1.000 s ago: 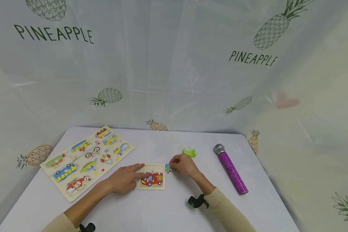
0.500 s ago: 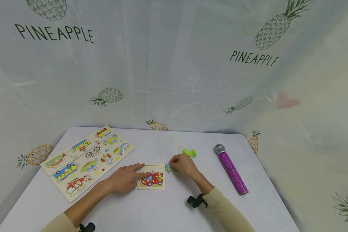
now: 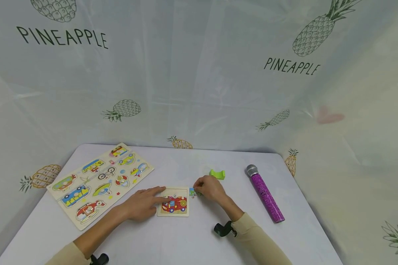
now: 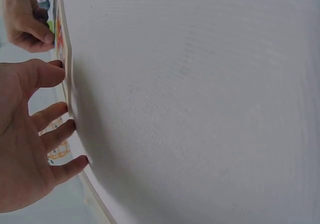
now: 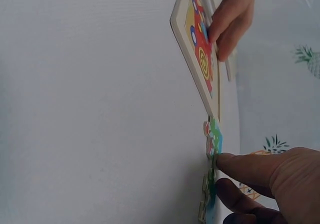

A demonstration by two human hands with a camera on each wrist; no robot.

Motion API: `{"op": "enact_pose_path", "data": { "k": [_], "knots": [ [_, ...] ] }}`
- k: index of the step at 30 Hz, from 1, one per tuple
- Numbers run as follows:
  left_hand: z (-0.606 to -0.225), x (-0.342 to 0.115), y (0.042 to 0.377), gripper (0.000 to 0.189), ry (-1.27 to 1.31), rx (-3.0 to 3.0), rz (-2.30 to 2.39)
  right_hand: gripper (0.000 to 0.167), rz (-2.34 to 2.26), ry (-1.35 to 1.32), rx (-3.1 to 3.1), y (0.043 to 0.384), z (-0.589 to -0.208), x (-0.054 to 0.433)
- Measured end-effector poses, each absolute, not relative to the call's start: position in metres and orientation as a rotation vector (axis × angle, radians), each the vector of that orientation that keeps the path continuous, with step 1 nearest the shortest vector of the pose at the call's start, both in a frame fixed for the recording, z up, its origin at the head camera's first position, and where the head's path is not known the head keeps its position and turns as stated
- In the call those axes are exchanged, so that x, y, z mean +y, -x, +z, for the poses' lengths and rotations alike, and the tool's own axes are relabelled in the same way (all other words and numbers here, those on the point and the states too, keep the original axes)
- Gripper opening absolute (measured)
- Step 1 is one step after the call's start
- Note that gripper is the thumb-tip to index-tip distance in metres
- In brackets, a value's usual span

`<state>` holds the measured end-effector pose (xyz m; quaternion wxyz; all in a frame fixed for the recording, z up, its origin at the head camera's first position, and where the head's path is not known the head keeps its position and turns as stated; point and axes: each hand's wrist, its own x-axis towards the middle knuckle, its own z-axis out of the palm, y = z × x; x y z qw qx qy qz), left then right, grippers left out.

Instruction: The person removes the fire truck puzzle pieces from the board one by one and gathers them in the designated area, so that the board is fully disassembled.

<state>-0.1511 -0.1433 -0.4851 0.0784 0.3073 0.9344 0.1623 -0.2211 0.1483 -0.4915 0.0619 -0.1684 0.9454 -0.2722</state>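
My left hand (image 3: 140, 205) rests at the left side of a small wooden jigsaw tray (image 3: 162, 215), its index finger stretched over a red fire-truck picture (image 3: 175, 206). In the left wrist view the other fingers (image 4: 57, 136) are spread beside the tray's edge. Just right of the tray, my right hand (image 3: 210, 188) has curled fingers and pinches at a small jigsaw piece (image 5: 214, 140), green and blue on top. More pieces (image 5: 204, 196) lie in line with it under the fingertips, partly hidden by the hand in the head view.
A large wooden vehicle puzzle board (image 3: 99, 187) lies at the left of the white table (image 3: 185, 243). Behind my right hand is a bright green curved block (image 3: 218, 175). A glittery purple microphone (image 3: 266, 195) lies at the right. A pineapple-print curtain (image 3: 199, 73) hangs behind.
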Motion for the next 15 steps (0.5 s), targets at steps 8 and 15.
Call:
{"op": "enact_pose_path", "data": {
  "k": [8,15],
  "knots": [
    [-0.485,-0.143,0.150,0.053,-0.920,2.799,0.487,0.005,-0.823,0.506,2.870,0.219,-0.490,0.147],
    [-0.487,-0.142,0.151,0.053,-0.892,2.793,0.485,0.008,-0.878,0.574,2.828,0.209,-0.483,0.138]
  ]
}}
